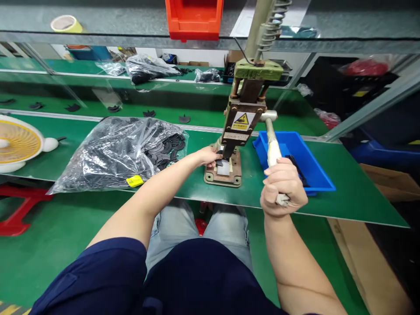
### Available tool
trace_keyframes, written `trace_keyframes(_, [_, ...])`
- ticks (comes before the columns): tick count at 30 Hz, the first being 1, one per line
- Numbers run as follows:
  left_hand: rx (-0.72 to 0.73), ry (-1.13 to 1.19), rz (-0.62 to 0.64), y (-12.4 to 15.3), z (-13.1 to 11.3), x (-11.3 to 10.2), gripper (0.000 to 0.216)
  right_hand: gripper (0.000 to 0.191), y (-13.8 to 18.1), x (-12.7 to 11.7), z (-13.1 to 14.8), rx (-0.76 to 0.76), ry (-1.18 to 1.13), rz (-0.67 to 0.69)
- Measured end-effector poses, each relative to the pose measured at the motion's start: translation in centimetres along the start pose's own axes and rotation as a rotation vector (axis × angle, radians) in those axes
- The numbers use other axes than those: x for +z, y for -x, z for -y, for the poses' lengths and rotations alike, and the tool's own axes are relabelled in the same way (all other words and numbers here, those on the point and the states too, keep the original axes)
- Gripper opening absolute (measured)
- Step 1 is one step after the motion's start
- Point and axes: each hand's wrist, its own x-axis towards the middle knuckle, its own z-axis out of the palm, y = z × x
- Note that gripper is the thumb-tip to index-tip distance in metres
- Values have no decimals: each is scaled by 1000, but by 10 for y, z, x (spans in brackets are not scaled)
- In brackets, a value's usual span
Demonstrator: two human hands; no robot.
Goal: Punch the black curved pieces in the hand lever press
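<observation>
A hand press with a yellow warning label stands on a brown base plate on the green table. My right hand is closed in a fist round the press's white lever handle, pulled toward me. My left hand reaches to the base under the ram, fingers pinched on a small black part beside a white block.
A clear plastic bag of black curved parts lies left of the press. A blue bin with black parts sits to its right. A fan is at far left. A conveyor behind carries black parts; a red bin is on the shelf.
</observation>
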Motion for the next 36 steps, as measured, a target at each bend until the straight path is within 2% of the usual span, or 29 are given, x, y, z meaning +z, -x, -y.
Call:
trace_keyframes(5, [93, 77, -52, 8, 9, 2, 27, 19, 0, -4, 3, 11, 13, 37])
trace_keyframes(9, [298, 24, 98, 14, 14, -15, 23, 18, 1, -7, 1, 2, -14, 58])
trace_keyframes(11, [359, -174, 49, 11, 20, -38, 25, 19, 2, -7, -2, -8, -28, 50])
trace_keyframes(13, [385, -469, -160, 2, 29, -72, 25, 20, 4, -7, -4, -10, -30, 37])
trace_keyframes(15, [333, -743, -401, -11, 40, -111, 25, 22, 5, -6, -5, -13, -28, 23])
trace_keyframes(16, [289, -839, -450, -18, 45, -130, 28, 23, 5, -6, -5, -14, -26, 13])
trace_keyframes(19, [213, -1059, -493, -38, 56, -175, 38, 25, 5, -7, -4, -10, -19, 11])
trace_keyframes(21, [210, -1170, -457, -49, 59, -190, 46, 23, 5, -8, -4, -3, -16, 29])
trace_keyframes(23, [215, -1246, -401, -58, 58, -195, 52, 22, 6, -9, -4, -10, -13, 41])
trace_keyframes(26, [237, -1332, -312, -68, 52, -189, 59, 23, 6, -10, -5, -24, -6, 39])
trace_keyframes(30, [261, -1432, -253, -72, 41, -176, 50, 21, 5, -11, -4, -24, -3, 45])
trace_keyframes(33, [337, -1413, -295, -66, 36, -174, 36, 22, 4, -11, -2, -22, 25, 65])
trace_keyframes(36, [462, -1211, -392, -51, 34, -173, 29, 25, 4, -11, -2, -12, 23, 73])
